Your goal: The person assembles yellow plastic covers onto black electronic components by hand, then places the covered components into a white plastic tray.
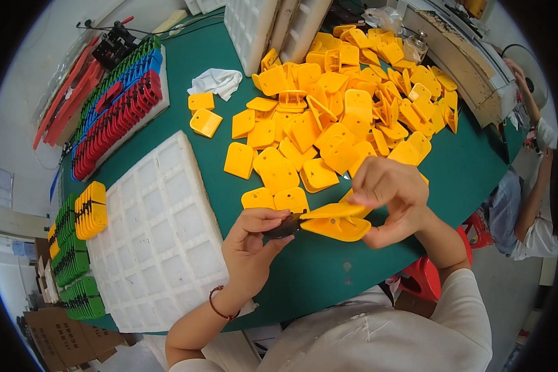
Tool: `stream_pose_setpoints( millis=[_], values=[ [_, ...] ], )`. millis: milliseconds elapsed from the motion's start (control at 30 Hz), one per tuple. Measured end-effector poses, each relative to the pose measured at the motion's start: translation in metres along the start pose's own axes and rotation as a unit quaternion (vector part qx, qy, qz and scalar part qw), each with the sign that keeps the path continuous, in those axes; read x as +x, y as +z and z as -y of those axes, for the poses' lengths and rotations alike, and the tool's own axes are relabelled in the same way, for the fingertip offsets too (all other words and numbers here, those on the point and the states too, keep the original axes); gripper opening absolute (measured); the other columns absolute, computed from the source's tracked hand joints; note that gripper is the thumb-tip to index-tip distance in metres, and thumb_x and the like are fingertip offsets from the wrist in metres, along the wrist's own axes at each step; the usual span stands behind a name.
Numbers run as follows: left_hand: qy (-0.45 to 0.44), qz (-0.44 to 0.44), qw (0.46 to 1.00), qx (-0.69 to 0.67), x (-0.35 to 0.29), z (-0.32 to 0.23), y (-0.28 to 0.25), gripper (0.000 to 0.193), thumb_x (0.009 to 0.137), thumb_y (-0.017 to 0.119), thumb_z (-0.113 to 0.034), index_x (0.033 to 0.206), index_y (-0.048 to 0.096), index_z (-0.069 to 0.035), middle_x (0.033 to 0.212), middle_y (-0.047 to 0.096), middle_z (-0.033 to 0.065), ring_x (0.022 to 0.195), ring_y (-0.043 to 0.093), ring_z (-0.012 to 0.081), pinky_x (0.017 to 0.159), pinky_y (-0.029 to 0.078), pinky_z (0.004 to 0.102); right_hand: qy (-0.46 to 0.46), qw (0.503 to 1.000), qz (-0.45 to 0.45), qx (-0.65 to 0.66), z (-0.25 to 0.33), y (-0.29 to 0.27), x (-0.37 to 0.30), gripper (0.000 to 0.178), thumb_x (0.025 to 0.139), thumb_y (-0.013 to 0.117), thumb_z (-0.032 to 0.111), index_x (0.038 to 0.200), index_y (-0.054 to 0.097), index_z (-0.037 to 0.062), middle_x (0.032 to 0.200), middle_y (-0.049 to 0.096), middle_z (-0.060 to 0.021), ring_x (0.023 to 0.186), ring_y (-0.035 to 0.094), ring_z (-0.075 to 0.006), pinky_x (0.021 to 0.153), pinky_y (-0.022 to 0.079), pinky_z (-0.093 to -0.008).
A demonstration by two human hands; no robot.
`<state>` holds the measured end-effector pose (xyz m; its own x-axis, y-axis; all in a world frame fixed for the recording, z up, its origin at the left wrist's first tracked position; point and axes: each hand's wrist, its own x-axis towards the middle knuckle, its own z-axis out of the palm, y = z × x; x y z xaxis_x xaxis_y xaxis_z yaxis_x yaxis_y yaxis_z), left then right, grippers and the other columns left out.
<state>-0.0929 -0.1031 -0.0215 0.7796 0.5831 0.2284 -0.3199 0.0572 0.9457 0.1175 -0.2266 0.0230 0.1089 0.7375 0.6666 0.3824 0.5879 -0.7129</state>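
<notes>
My left hand (pixel 247 248) pinches a dark, oval, flat piece (pixel 283 227) between thumb and fingers. Against its right end sits a yellow folded plastic part (pixel 338 229), whose two flaps spread apart toward my right hand (pixel 392 197). The thumb and fingers of that hand grip the flaps from below and above. How the dark piece joins the yellow part is hard to make out. Just beyond both hands spreads a large loose heap of similar yellow plastic parts (pixel 328 133), reaching to the far side of the green table (pixel 319 273).
Left of my hands lies a white gridded foam tray (pixel 161 226), with yellow (pixel 91 211) and green stacks (pixel 84 299) along its far left edge. Beyond are rows of red clips (pixel 118 124), a white cloth (pixel 216 82) and upright foam trays (pixel 249 34). Another person (pixel 530 211) sits at right.
</notes>
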Motion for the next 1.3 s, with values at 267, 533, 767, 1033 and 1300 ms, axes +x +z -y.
stream_pose_setpoints(
  millis=[267, 533, 767, 1033, 1300],
  values=[
    [0.019, 0.026, 0.999, 0.007, 0.0, -0.001, 0.001, 0.033, 0.07, 0.057, 0.025, 0.095, 0.054, 0.002, 0.108, 0.051, 0.0114, 0.107, 0.056, 0.0238, 0.095, 0.047, 0.0342, -0.04, 0.998, 0.044, -0.034, -0.009, 0.017, -0.004, 0.023, 0.06, 0.071, -0.009, 0.063, 0.052, 0.0035, 0.066, 0.055, -0.0067, 0.061, 0.058, -0.0184, 0.053, 0.044, -0.0258],
    [-0.005, 0.01, 1.0, 0.004, -0.002, -0.002, 0.0, 0.033, 0.072, 0.055, 0.025, 0.096, 0.054, 0.003, 0.106, 0.051, 0.0107, 0.105, 0.057, 0.0237, 0.093, 0.05, 0.0341, 0.042, 0.997, 0.057, -0.042, -0.012, 0.015, -0.005, 0.017, 0.065, 0.073, 0.0, 0.075, 0.06, 0.0031, 0.076, 0.062, -0.0082, 0.069, 0.061, -0.0202, 0.06, 0.047, -0.0268],
    [-0.052, -0.01, 0.991, -0.119, -0.002, 0.004, -0.009, 0.03, 0.074, 0.065, 0.014, 0.097, 0.054, -0.001, 0.101, 0.052, 0.0073, 0.103, 0.055, 0.0197, 0.09, 0.044, 0.0312, 0.143, 0.98, 0.047, -0.132, -0.021, 0.012, -0.003, 0.02, 0.079, 0.06, 0.002, 0.099, 0.061, 0.0031, 0.107, 0.058, -0.0108, 0.095, 0.057, -0.0249, 0.083, 0.045, -0.0347],
    [-0.031, 0.049, 0.995, -0.087, 0.0, -0.001, -0.007, 0.031, 0.071, 0.067, 0.014, 0.094, 0.054, -0.004, 0.101, 0.05, 0.0067, 0.105, 0.054, 0.0231, 0.093, 0.043, 0.0325, 0.101, 0.886, 0.157, -0.424, -0.019, 0.032, -0.014, 0.035, 0.068, 0.066, 0.001, 0.102, 0.061, 0.0062, 0.114, 0.052, -0.0137, 0.095, 0.055, -0.0293, 0.079, 0.046, -0.0356],
    [0.026, 0.084, 0.996, 0.011, -0.001, -0.002, -0.007, 0.035, 0.067, 0.069, 0.015, 0.092, 0.055, -0.004, 0.1, 0.048, 0.0059, 0.108, 0.053, 0.0253, 0.094, 0.043, 0.0332, 0.057, 0.865, 0.049, -0.495, -0.018, 0.033, -0.011, 0.037, 0.068, 0.071, 0.004, 0.102, 0.057, -0.001, 0.106, 0.058, -0.0138, 0.089, 0.059, -0.0289, 0.073, 0.048, -0.0353]
  ],
)
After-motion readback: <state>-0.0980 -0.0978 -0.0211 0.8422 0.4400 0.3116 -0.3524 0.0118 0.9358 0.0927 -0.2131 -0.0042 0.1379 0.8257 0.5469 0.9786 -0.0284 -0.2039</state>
